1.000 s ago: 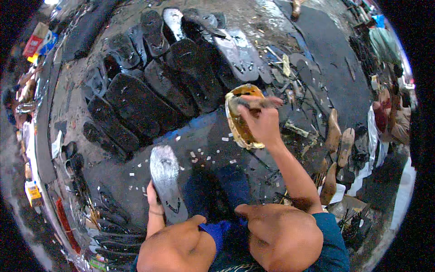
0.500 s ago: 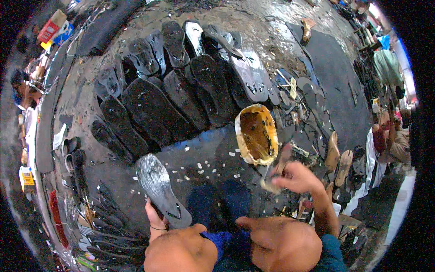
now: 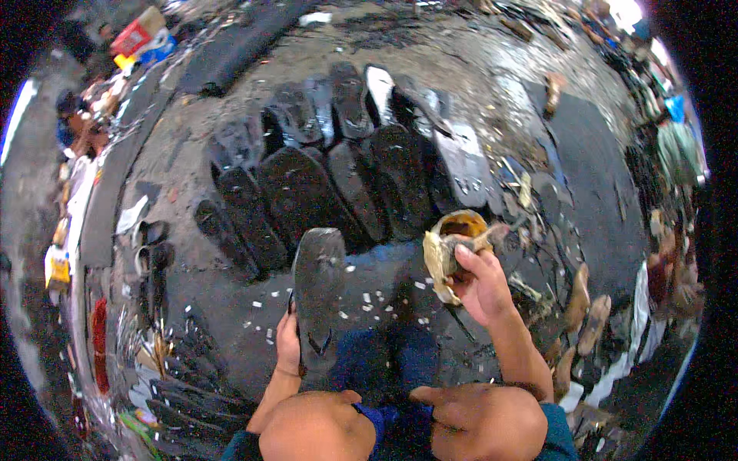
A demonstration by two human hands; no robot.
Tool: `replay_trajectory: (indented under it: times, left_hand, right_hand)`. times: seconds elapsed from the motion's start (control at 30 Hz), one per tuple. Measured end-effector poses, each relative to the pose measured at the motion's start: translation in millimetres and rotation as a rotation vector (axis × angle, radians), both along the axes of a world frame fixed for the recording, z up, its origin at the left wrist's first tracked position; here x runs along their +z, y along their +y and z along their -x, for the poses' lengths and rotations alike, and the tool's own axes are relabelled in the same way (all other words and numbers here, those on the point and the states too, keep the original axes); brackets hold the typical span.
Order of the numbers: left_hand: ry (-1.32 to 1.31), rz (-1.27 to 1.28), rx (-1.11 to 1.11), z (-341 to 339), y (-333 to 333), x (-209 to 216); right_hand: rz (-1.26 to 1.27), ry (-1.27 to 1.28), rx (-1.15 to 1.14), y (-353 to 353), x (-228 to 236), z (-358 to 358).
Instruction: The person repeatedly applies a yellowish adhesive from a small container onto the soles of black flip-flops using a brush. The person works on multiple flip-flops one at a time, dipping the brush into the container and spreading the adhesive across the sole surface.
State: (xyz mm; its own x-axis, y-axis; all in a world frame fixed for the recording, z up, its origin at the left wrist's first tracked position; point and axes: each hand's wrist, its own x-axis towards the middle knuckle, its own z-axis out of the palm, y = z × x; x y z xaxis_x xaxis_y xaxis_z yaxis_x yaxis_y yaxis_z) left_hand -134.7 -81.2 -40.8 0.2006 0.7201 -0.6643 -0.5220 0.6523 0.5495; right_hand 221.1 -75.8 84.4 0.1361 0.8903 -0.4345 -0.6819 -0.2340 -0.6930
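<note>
My left hand [image 3: 288, 342] is closed on the side of a dark grey flip-flop [image 3: 320, 276], holding it toe end away from me above my left knee. A black thong strap shows near its lower end. My right hand [image 3: 483, 284] is closed over a pot [image 3: 435, 257] with a thick, crusted yellowish rim and brown stuff inside. Between thumb and fingers it grips what looks like a brush, its reddish-brown handle [image 3: 500, 233] sticking out to the upper right. The brush's far end and much of the pot's inside are hidden by the hand.
Several dark flip-flop soles [image 3: 307, 184] stand in leaning rows ahead, some glossy, with paler ones [image 3: 463, 165] at their right. Small white scraps dot the dark floor mat [image 3: 384, 303]. Wooden shoe lasts [image 3: 593, 326] lie at the right; another person [image 3: 81, 127] is at the far left.
My right hand has moved up from below the pot to over it, with the brush. The flip-flop in my left hand has been raised and turned more upright. The view has shifted.
</note>
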Motion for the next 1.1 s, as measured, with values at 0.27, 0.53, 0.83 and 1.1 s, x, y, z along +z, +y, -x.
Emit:
replay_trajectory:
  times: [0.27,0.53,0.83,1.1]
  left_hand:
    - [-0.343,-0.192,-0.058,-95,111,69]
    - [-0.351,-0.156,-0.079,-111,110,77]
    - [-0.807,-0.264,0.08,-98,116,70]
    - [-0.168,-0.02,-0.1,-128,89,50]
  right_hand:
    - [-0.446,-0.788,0.233,27,16,60]
    - [-0.92,-1.219,0.19,43,-9,65]
    - [-0.882,-1.19,0.308,21,0,60]
    - [-1.081,-1.388,0.206,59,6,52]
